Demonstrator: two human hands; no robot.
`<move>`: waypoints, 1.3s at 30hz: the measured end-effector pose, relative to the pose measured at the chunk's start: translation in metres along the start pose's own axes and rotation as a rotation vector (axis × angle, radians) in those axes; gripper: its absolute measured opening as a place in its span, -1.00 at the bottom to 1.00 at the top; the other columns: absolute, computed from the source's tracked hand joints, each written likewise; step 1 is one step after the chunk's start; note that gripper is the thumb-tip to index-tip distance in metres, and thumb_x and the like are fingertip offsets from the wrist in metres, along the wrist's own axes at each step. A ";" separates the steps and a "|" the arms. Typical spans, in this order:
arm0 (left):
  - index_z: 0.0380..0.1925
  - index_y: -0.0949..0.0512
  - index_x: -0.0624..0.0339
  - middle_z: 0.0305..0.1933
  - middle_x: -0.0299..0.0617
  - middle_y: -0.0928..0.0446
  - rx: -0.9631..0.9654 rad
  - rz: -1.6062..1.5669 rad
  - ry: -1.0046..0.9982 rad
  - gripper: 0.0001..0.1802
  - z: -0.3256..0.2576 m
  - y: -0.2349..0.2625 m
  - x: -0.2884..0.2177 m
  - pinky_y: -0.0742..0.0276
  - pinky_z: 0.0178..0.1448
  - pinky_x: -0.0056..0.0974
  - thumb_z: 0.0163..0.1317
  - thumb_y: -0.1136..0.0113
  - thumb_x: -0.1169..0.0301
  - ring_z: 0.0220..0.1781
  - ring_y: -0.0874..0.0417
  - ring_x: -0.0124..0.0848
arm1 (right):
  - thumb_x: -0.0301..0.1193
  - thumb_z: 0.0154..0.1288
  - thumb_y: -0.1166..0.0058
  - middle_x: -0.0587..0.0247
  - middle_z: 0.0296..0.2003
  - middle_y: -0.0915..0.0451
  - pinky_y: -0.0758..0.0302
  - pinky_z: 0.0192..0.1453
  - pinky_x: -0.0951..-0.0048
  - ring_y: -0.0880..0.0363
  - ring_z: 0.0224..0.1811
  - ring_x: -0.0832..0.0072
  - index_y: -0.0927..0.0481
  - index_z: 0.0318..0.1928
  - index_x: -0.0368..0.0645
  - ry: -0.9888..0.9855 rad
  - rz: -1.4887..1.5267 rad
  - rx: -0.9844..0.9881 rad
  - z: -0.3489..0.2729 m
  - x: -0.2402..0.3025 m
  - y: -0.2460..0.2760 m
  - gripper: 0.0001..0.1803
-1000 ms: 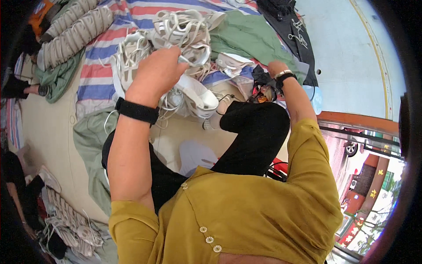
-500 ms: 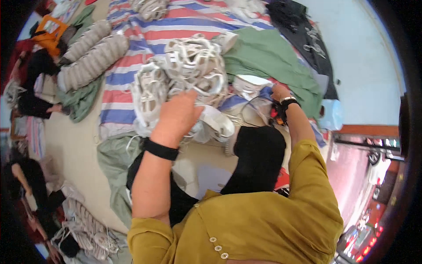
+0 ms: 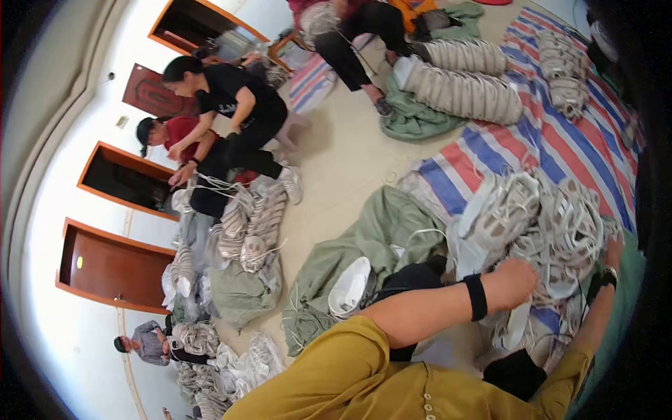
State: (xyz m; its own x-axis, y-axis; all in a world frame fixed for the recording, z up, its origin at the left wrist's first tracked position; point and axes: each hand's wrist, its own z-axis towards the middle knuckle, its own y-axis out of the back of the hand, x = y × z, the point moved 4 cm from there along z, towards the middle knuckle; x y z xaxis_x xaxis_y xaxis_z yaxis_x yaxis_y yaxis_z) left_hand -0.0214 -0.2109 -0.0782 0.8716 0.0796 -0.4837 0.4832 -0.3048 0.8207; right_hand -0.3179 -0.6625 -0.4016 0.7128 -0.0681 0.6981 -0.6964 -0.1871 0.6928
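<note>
My left hand [image 3: 516, 283], a black band at its wrist, is closed in front of a pile of white and beige shoe uppers. Its fingers face away, so anything in them is hidden. Just beyond it lies a laced shoe upper [image 3: 498, 213]. My right hand [image 3: 614, 253], with a band and a bracelet at the wrist, reaches to the right side of another laced shoe upper [image 3: 570, 224]; its fingers are mostly out of sight. Left of my left forearm, a white shoe upper [image 3: 350, 287] rests by my dark-clad leg, against a green cloth [image 3: 381, 224].
A striped sheet [image 3: 483, 150] spreads under the pile. Long stacked rolls of uppers [image 3: 465, 91] lie farther off on another green cloth [image 3: 420, 115]. Several people sit along the left, one in a black shirt [image 3: 255, 105], among bundles of uppers [image 3: 255, 227].
The view has swung left, bringing the seated people and doors into sight. A white shoe upper now shows by the green cloth near my leg. Both hands stay around the pile.
</note>
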 end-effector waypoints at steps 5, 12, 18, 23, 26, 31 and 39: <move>-0.25 -0.51 0.27 -0.23 -0.02 -0.55 -0.063 -0.001 -0.027 -0.63 -0.004 -0.001 0.005 -0.50 -0.11 -0.10 0.00 -0.31 0.26 -0.14 -0.58 -0.11 | -0.30 0.31 -0.03 0.14 0.12 -0.44 -0.45 -0.07 0.49 -0.48 0.03 0.44 -0.17 0.32 -0.30 0.029 0.678 0.045 0.009 -0.034 0.002 -0.36; -0.24 -0.51 0.26 -0.24 0.00 -0.55 -0.027 0.016 -0.058 -0.64 -0.002 -0.006 -0.006 -0.50 -0.12 -0.10 0.03 -0.28 0.25 -0.13 -0.58 -0.10 | -0.30 0.41 0.13 0.12 0.22 -0.35 -0.31 0.27 0.46 -0.30 0.28 0.38 -0.18 0.31 -0.32 0.280 0.618 0.039 -0.056 -0.060 0.077 -0.44; -0.26 -0.52 0.25 -0.26 -0.02 -0.56 -0.023 0.016 -0.085 -0.65 0.005 -0.006 -0.009 -0.50 -0.10 -0.09 0.04 -0.26 0.23 -0.13 -0.59 -0.08 | -0.23 0.43 0.21 0.07 0.07 -0.47 -0.36 0.19 0.39 -0.43 0.14 0.34 -0.35 0.17 -0.32 -0.024 0.240 -0.105 -0.151 -0.045 0.174 -0.53; -0.26 -0.52 0.25 -0.23 0.00 -0.56 0.018 0.001 -0.093 -0.66 0.006 -0.014 -0.015 -0.53 -0.08 -0.05 0.03 -0.26 0.25 -0.14 -0.61 -0.07 | -0.37 0.29 0.08 -0.02 -0.16 -0.51 -0.40 0.11 0.25 -0.48 -0.09 0.02 -0.51 -0.19 -0.26 0.456 -1.074 -0.001 -0.262 -0.091 0.088 -0.78; -0.27 -0.52 0.24 -0.24 0.00 -0.57 -0.007 0.033 -0.128 -0.66 0.005 -0.015 -0.018 -0.53 -0.11 -0.06 0.03 -0.26 0.24 -0.16 -0.61 -0.07 | -0.34 0.30 0.06 -0.15 -0.12 -0.47 -0.41 -0.01 0.11 -0.48 -0.11 -0.03 -0.45 -0.14 -0.33 0.380 -0.983 0.174 -0.289 -0.118 0.035 -0.72; -0.28 -0.53 0.24 -0.25 0.00 -0.57 -0.035 0.021 -0.116 -0.67 0.004 -0.012 -0.018 -0.53 -0.11 -0.07 0.02 -0.27 0.25 -0.15 -0.62 -0.07 | -0.39 0.20 -0.03 -0.17 -0.03 -0.40 -0.44 -0.02 0.09 -0.46 -0.09 -0.05 -0.39 -0.06 -0.30 0.253 -0.953 -0.063 -0.303 -0.076 0.024 -0.67; -0.30 -0.54 0.24 -0.27 0.01 -0.58 -0.029 -0.016 -0.116 -0.69 0.003 -0.012 -0.018 -0.54 -0.12 -0.08 0.01 -0.27 0.27 -0.18 -0.63 -0.09 | -0.44 0.16 -0.05 -0.02 -0.10 -0.40 -0.45 -0.07 0.05 -0.46 -0.07 -0.02 -0.40 -0.07 -0.21 0.175 -0.798 -0.318 -0.309 -0.014 0.069 -0.69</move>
State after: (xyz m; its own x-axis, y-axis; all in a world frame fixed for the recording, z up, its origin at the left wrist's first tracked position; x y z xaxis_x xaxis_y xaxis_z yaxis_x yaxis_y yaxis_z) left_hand -0.0428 -0.2116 -0.0805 0.8492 -0.0266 -0.5273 0.5006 -0.2769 0.8202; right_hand -0.4020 -0.3718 -0.3080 0.9922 0.1233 -0.0166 -0.0045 0.1688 0.9856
